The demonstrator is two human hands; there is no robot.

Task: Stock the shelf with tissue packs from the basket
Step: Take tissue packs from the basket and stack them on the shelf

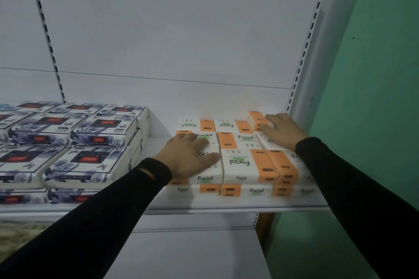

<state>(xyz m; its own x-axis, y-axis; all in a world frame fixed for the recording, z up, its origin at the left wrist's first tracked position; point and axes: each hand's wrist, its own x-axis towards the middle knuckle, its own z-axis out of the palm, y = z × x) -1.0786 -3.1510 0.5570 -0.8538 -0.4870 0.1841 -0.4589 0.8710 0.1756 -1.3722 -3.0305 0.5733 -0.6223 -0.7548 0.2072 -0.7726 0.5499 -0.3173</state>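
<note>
Two black sleeves (95, 217) reach over the front edge of the white shelf (204, 205). At the shelf's right end, orange-and-white "Facial" tissue packs (246, 165) lie stacked in rows, from the front edge back toward the rear panel. The left hand (189, 155) lies flat on the front left packs; its grip is not closed, the fingers are spread and straight. Farther back, the right hand (282, 131) presses with straight fingers on the packs near the rear right corner. At the left end, blue floral tissue packs (74, 142) are stacked.
</note>
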